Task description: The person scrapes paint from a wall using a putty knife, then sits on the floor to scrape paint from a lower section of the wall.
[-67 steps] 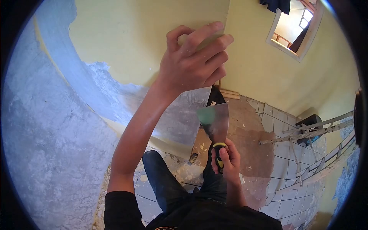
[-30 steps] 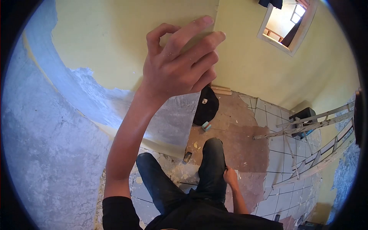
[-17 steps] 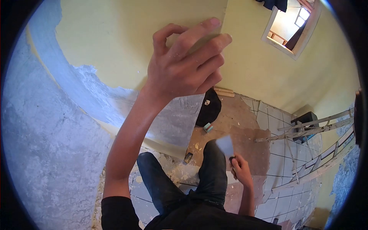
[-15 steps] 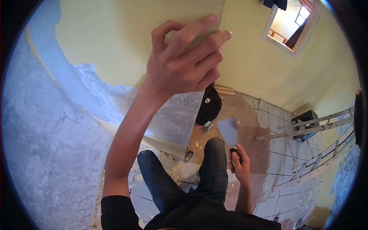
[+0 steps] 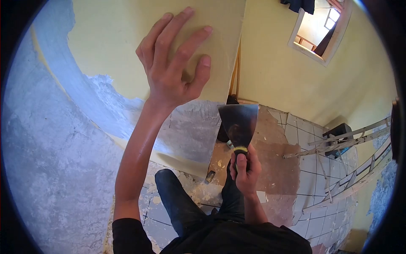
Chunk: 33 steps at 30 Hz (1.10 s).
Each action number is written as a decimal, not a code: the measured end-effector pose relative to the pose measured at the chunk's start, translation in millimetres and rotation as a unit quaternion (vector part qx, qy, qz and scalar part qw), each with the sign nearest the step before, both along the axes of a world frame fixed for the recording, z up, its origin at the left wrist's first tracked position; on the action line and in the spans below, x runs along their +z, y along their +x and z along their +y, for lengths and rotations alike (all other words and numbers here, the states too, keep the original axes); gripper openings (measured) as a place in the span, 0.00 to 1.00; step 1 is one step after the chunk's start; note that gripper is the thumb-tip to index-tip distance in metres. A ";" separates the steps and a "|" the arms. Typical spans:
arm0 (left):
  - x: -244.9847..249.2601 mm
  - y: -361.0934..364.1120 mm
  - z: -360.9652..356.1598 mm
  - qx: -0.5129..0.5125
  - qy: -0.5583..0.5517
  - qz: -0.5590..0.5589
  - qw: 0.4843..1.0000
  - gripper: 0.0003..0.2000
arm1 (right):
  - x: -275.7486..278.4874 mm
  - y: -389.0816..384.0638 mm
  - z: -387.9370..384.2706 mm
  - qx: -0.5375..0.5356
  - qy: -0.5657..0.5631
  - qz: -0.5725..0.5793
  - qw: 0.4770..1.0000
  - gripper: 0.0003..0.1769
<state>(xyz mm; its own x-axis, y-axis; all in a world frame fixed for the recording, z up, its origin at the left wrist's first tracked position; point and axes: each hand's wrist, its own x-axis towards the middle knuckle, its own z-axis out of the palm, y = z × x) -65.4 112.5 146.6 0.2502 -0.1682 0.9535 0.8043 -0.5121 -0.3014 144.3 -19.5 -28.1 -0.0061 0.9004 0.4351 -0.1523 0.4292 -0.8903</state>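
Note:
My left hand (image 5: 167,80) is raised before the wall, fingers spread and holding nothing, its fingertips over the yellow paint (image 5: 105,38). Lower and to the right, my right hand (image 5: 247,175) is closed around the dark handle of a putty knife (image 5: 239,122). The wide metal blade points up, and a yellow band marks the handle's top. Below the yellow paint, the wall is stripped to rough grey plaster (image 5: 55,161), with a ragged paint edge between.
A wooden ladder (image 5: 351,142) stands at the right by a black box (image 5: 340,131). Tiles (image 5: 311,169) cover part of the floor, with paint flakes scattered near my legs. A dark bag (image 5: 222,134) lies partly behind the blade. A window opening (image 5: 319,31) is at upper right.
My left hand has moved left and turned, its fingers spreading out. My right hand has lifted the putty knife up and to the left, and the blade is now nearer to me.

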 end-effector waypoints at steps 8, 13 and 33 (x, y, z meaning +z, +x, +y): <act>-2.1 1.1 6.0 0.009 0.013 0.010 1.000 0.25 | -1.1 -17.1 -2.9 -0.060 -0.001 0.018 0.998 0.22; -3.2 1.8 5.0 0.025 0.016 0.016 0.999 0.26 | -7.4 -19.6 -5.2 -0.087 0.022 -0.003 0.996 0.23; -8.1 8.5 7.9 0.023 0.023 -0.039 0.999 0.22 | -0.8 -25.7 1.0 -0.136 0.070 -0.068 0.986 0.19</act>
